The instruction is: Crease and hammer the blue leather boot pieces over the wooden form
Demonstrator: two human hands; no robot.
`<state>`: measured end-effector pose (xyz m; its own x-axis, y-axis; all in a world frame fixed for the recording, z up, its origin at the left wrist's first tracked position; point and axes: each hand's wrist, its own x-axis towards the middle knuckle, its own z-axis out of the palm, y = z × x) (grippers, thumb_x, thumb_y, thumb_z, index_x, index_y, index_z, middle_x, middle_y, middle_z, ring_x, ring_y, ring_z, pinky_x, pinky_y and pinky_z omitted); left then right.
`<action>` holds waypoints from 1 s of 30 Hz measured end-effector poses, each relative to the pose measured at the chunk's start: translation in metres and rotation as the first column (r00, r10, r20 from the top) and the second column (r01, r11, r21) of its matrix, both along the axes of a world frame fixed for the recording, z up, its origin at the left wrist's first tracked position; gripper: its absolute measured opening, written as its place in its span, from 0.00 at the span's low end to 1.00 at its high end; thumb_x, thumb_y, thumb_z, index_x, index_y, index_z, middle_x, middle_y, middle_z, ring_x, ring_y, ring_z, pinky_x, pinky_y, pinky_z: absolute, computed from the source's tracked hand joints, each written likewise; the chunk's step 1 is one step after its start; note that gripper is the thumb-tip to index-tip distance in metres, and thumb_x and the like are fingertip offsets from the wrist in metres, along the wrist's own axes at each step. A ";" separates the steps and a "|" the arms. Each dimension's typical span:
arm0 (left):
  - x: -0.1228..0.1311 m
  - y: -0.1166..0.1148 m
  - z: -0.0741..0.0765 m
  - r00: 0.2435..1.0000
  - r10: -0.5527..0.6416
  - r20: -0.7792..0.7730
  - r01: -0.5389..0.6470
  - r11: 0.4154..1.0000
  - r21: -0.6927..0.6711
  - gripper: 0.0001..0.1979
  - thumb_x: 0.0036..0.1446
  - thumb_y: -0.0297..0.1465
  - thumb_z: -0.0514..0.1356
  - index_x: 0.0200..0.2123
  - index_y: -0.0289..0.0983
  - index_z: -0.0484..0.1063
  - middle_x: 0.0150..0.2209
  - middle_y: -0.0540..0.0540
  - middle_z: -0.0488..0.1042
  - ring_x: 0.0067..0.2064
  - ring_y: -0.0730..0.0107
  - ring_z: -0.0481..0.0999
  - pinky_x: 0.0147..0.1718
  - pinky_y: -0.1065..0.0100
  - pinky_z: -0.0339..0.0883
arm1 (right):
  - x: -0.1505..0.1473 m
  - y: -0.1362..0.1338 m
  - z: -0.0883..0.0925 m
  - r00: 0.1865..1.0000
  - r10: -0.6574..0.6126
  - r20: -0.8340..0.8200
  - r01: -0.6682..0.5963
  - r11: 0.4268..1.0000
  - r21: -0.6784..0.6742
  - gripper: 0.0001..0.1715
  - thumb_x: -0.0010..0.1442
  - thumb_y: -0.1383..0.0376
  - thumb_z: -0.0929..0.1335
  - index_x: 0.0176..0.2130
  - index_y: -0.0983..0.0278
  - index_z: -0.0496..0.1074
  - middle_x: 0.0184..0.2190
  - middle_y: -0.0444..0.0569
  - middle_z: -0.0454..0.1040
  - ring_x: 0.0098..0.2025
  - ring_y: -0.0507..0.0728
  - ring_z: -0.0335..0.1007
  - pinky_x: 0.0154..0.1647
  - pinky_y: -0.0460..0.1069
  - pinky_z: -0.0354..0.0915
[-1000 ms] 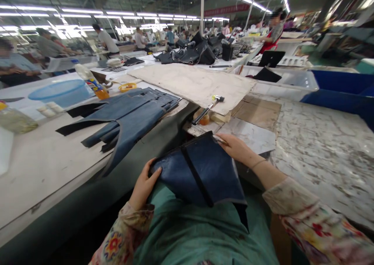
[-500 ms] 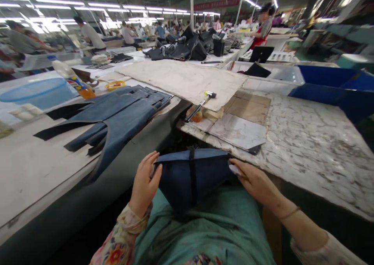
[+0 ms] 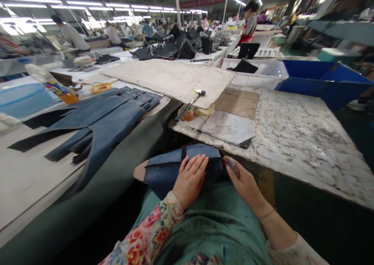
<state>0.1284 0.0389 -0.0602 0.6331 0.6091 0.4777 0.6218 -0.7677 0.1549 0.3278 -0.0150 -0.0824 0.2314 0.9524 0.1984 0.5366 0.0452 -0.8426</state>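
Note:
A dark blue leather piece (image 3: 163, 171), folded or curved, rests over my lap with a black strip (image 3: 184, 152) across it and a pale pinkish end (image 3: 140, 171) at the left. My left hand (image 3: 190, 181) lies on its middle, fingers stretched out flat. At the right end, my right hand (image 3: 244, 183) pinches the leather's edge between thumb and fingers. Something whitish-grey (image 3: 233, 167) shows at those fingers; whether it is a tool or a finger wrap I cannot tell. The leather's underside is hidden.
Blue leather cut pieces (image 3: 108, 115) are stacked on the left table. A hammer (image 3: 189, 105) lies by an orange-filled jar (image 3: 188, 114) ahead. Cardboard sheets (image 3: 230, 127) cover part of the right table's edge. White (image 3: 263, 71) and blue bins (image 3: 324, 80) stand behind; a co-worker (image 3: 249, 21) is farther off.
My left hand has left the leather's left end and moved right onto its middle, uncovering the pale end. My right hand still grips the right end. The view has shifted slightly right.

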 end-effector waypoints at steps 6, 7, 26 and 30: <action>-0.005 0.003 -0.006 0.997 -0.001 -0.076 0.006 0.998 0.070 0.21 0.61 0.26 0.48 0.58 0.37 0.60 0.59 0.46 0.65 0.60 0.64 0.60 0.61 0.57 0.47 | 0.003 0.040 -0.002 0.979 0.027 -0.204 -0.034 0.999 -0.030 0.25 0.59 0.57 0.61 0.54 0.64 0.64 0.53 0.55 0.70 0.56 0.57 0.64 0.63 0.60 0.56; -0.003 0.003 -0.004 0.997 0.013 -0.077 -0.007 0.998 0.069 0.20 0.61 0.26 0.49 0.57 0.37 0.61 0.58 0.45 0.65 0.59 0.64 0.61 0.60 0.57 0.48 | 0.004 0.047 -0.003 0.969 0.014 -0.247 -0.027 0.998 -0.048 0.26 0.58 0.57 0.61 0.53 0.65 0.64 0.53 0.56 0.70 0.55 0.58 0.65 0.61 0.60 0.58; 0.047 0.003 -0.003 0.985 0.077 -0.153 -0.064 0.994 0.084 0.17 0.61 0.30 0.51 0.52 0.34 0.65 0.45 0.43 0.73 0.51 0.60 0.66 0.49 0.57 0.59 | 0.011 0.039 0.007 0.914 -0.161 -0.373 0.123 0.985 -0.124 0.34 0.55 0.46 0.61 0.53 0.64 0.65 0.48 0.56 0.73 0.45 0.60 0.71 0.36 0.53 0.72; 0.050 0.005 -0.007 0.984 0.044 -0.173 -0.032 0.997 0.074 0.19 0.61 0.34 0.51 0.54 0.36 0.63 0.45 0.44 0.72 0.49 0.61 0.66 0.48 0.57 0.60 | 0.012 0.027 0.005 0.985 -0.067 -0.157 0.062 0.997 -0.040 0.32 0.59 0.47 0.57 0.54 0.64 0.65 0.52 0.56 0.69 0.54 0.60 0.66 0.57 0.61 0.62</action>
